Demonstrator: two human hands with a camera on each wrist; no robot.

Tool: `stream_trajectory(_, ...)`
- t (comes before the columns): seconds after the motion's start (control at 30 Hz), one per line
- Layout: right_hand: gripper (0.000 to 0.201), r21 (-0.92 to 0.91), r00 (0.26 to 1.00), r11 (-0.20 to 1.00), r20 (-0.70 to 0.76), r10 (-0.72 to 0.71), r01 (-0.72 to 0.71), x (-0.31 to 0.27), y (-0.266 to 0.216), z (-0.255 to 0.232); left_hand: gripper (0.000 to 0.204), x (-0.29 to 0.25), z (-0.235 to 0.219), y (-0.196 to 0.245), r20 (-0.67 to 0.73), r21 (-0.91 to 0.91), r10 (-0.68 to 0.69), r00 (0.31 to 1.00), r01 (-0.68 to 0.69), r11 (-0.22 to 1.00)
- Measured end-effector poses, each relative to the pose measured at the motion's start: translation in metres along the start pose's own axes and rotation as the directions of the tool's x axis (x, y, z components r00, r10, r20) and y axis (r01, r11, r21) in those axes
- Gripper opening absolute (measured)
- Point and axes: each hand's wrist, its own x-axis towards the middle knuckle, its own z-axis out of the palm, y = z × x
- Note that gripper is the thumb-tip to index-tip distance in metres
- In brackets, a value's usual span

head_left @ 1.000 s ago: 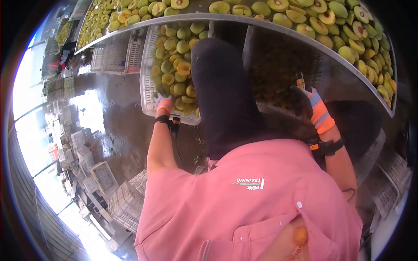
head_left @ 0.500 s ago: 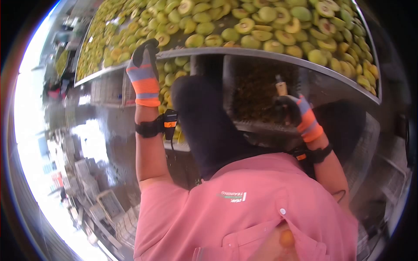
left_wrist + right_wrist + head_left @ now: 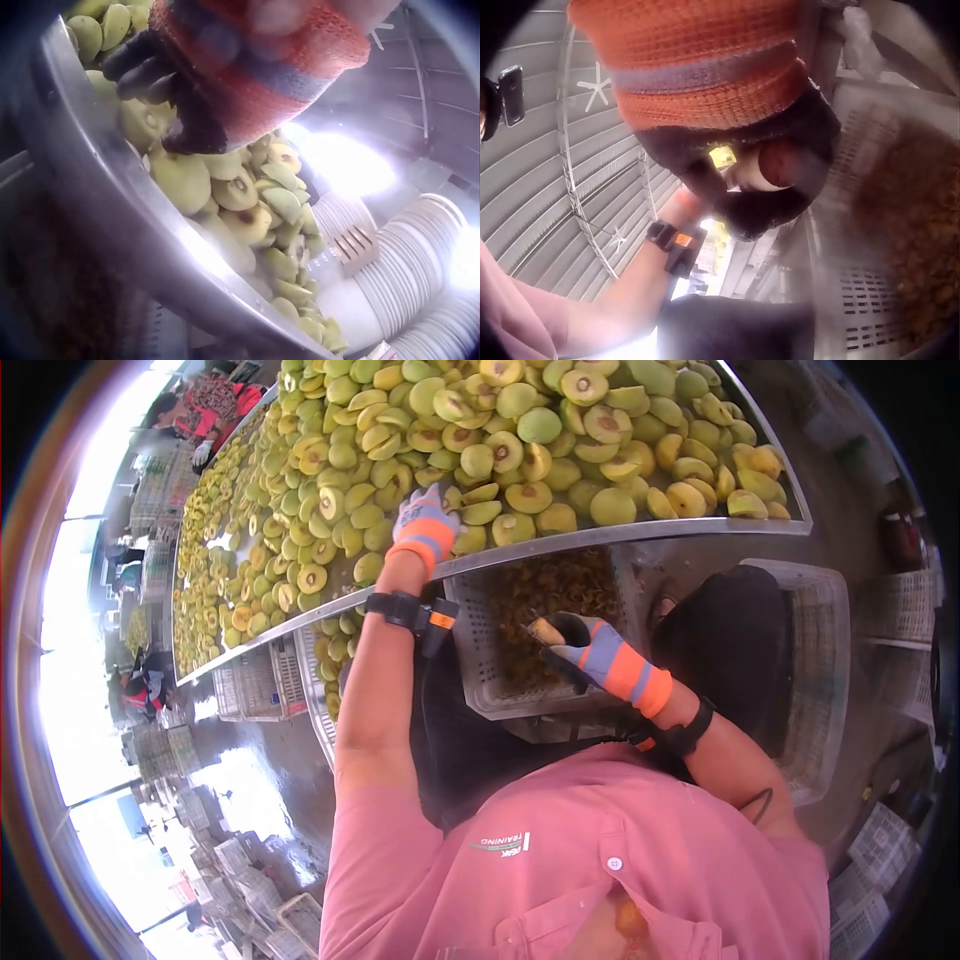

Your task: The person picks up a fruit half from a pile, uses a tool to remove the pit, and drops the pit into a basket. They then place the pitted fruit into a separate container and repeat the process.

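In the head view my gloved left hand [image 3: 427, 525] reaches over the metal rim into a heap of halved green-yellow fruit [image 3: 520, 495]. The left wrist view shows its dark fingers bent on one side of a fruit half [image 3: 144, 124] and the thumb on the other, the cut face showing between them. My gloved right hand [image 3: 600, 660] grips a short tool with a wooden handle [image 3: 546, 630], held above a crate of brownish scraps. From the right wrist, the round butt of that handle [image 3: 774, 166] pokes out of the fist; the tool's working end is hidden.
A raised metal rim [image 3: 620, 538] borders the fruit table. Beneath it stand the white scrap crate [image 3: 480, 685] and another crate with more fruit [image 3: 330, 660]. An empty-looking crate [image 3: 815, 690] is by my right knee. Another person [image 3: 205, 410] is at the far left.
My left hand has gone from the fruit crate below the table, up past the rim, into the heap on top. The right hand keeps its tool and now appears further left.
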Motion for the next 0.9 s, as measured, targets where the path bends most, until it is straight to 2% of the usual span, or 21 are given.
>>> stream_trajectory(0.07, 0.028, 0.087, 0.999, 0.996, 0.046, 0.025, -0.029, -0.004, -0.004, -0.001, 0.059, 0.005, -0.011, 0.0, 0.08, -0.107, 0.025, 0.996, -0.016, 0.994)
stream_trajectory(0.1, 0.028, 0.103, 0.998, 0.994, 0.061, 0.032, -0.038, -0.005, -0.003, -0.001, 0.06, 0.009, -0.015, 0.002, 0.164, -0.194, -0.005, 0.986, 0.037, 0.98)
stream_trajectory(0.2, 0.026, 0.115, 0.996, 0.992, 0.084, 0.035, -0.045, -0.004, -0.006, -0.002, 0.062, 0.03, 0.015, -0.03, 0.068, -0.369, 0.134, 0.989, -0.099, 0.924)
stream_trajectory(0.23, 0.026, 0.113, 0.996, 0.993, 0.087, 0.034, -0.044, -0.004, -0.007, -0.003, 0.063, 0.026, 0.014, -0.028, -0.024, -0.347, 0.118, 0.993, -0.119, 0.93)
stream_trajectory(0.3, 0.025, 0.143, 0.992, 0.983, -0.055, -0.11, 0.116, 0.006, 0.006, -0.003, 0.065, 0.002, 0.01, -0.019, -0.205, -0.298, 0.093, 0.974, -0.153, 0.942)
stream_trajectory(0.33, 0.025, 0.15, 0.976, 0.969, -0.126, -0.176, 0.194, 0.011, 0.011, -0.003, 0.064, -0.011, 0.0, -0.013, -0.251, -0.285, 0.177, 0.952, -0.248, 0.926)
stream_trajectory(0.37, 0.03, 0.286, 0.995, 0.956, -0.09, -0.038, 0.063, 0.007, -0.004, -0.006, 0.062, -0.027, -0.017, -0.004, -0.295, -0.269, 0.255, 0.921, -0.336, 0.903)
stream_trajectory(0.4, 0.03, 0.33, 0.996, 0.942, -0.086, -0.036, 0.062, 0.007, -0.009, -0.008, 0.061, -0.044, -0.034, 0.003, -0.335, -0.251, 0.324, 0.885, -0.416, 0.874)
stream_trajectory(0.47, 0.03, 0.412, 0.997, 0.909, -0.074, -0.034, 0.062, 0.007, -0.017, -0.012, 0.068, -0.08, -0.058, 0.023, -0.254, -0.245, 0.442, 0.86, -0.5, 0.831)
stream_trajectory(0.5, 0.028, 0.362, 0.996, 0.932, -0.081, 0.039, -0.007, 0.005, -0.03, -0.012, 0.071, -0.094, -0.066, 0.034, -0.213, -0.247, 0.503, 0.837, -0.545, 0.801)
stream_trajectory(0.6, 0.029, 0.309, 0.998, 0.951, -0.057, -0.007, 0.025, 0.006, -0.035, -0.011, 0.084, -0.127, -0.074, 0.063, -0.088, -0.445, 0.565, 0.82, -0.54, 0.715)
stream_trajectory(0.63, 0.029, 0.332, 0.998, 0.943, -0.058, 0.006, 0.013, 0.008, -0.031, -0.008, 0.087, -0.129, -0.068, 0.068, -0.104, -0.43, 0.615, 0.781, -0.593, 0.681)
stream_trajectory(0.73, 0.037, 0.413, 0.999, 0.911, -0.036, 0.04, -0.022, 0.006, -0.027, -0.008, 0.081, -0.141, -0.069, 0.079, -0.096, -0.477, 0.616, 0.782, -0.579, 0.661)
stream_trajectory(0.77, 0.034, 0.519, 0.999, 0.854, -0.012, 0.045, -0.032, 0.008, -0.022, -0.007, 0.075, -0.146, -0.07, 0.086, -0.068, -0.721, 0.518, 0.853, -0.401, 0.565)
stream_trajectory(0.8, 0.034, 0.527, 1.0, 0.849, -0.027, -0.015, 0.027, 0.008, -0.019, -0.006, 0.071, -0.145, -0.062, 0.087, -0.113, -0.841, 0.449, 0.886, -0.326, 0.432)
stream_trajectory(0.87, 0.033, 0.543, 0.99, 0.828, -0.055, -0.133, 0.142, 0.009, -0.017, -0.002, 0.063, -0.143, -0.034, 0.083, -0.15, -0.978, 0.287, 0.946, -0.185, 0.1)
stream_trajectory(0.9, 0.033, 0.542, 0.991, 0.831, -0.048, -0.122, 0.128, 0.008, -0.017, 0.0, 0.054, -0.145, -0.023, 0.083, -0.101, -0.994, 0.219, 0.97, -0.092, -0.051)
